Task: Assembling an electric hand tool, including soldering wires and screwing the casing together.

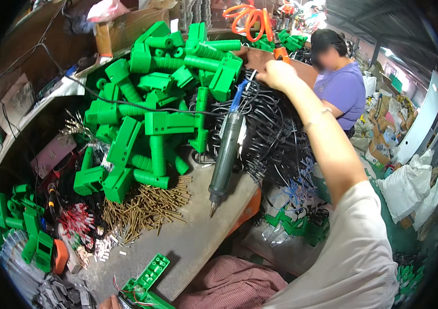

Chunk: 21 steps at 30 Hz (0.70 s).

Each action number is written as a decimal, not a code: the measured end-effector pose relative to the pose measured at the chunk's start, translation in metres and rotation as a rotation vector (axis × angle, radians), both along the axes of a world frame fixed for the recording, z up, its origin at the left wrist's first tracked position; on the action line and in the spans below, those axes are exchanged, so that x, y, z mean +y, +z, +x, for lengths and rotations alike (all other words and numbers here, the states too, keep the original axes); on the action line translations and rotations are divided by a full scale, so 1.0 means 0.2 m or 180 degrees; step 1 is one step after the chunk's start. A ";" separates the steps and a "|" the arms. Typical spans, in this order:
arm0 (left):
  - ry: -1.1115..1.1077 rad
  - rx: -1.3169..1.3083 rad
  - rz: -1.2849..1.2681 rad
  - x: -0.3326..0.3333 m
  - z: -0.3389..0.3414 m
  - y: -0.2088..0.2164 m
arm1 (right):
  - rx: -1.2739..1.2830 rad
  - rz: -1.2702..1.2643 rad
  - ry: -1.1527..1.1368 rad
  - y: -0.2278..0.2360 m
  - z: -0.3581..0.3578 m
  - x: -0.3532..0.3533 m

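At the lower edge only the fingertips of my left hand (108,303) show, closed at the edge of an open green plastic housing (152,273) with thin red and white wires in it. My right arm stretches far forward. My right hand (279,76) is at the top of a heap of black cables (270,129), its fingers bent downward; what they pinch is hidden. Just beyond it is an orange tool part (282,54). Left of the cables hangs or lies a dark electric screwdriver (225,154), bit toward me, with a blue strap (238,98) at its upper end.
Green handle-shaped housings (170,123) are piled on the bench (203,206). Long brass-coloured screws (144,206), red-and-white small parts (77,221) and grey pieces (57,293) lie nearer. A black cord crosses the pile. A person in purple (340,87) is at the right, near white sacks (409,185).
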<state>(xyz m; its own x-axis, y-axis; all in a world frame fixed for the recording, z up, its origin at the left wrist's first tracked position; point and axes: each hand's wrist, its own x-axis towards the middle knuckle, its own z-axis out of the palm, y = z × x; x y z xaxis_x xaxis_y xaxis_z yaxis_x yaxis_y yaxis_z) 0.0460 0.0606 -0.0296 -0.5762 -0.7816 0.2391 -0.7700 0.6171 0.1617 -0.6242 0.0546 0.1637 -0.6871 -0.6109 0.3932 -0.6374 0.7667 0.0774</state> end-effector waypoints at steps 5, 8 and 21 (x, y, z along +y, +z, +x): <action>0.0153 0.0104 -0.0133 -0.01 0.05 -0.01 | 0.0095 -0.0278 -0.0088 -0.06 -0.09 -0.03; 0.0138 0.0201 -0.0112 0.01 0.07 0.01 | 0.0156 -0.1070 -0.0238 -0.05 -0.07 0.00; -0.0229 0.0970 -0.1081 0.06 -0.02 0.16 | 0.0899 -0.2390 0.0973 0.08 -0.10 0.43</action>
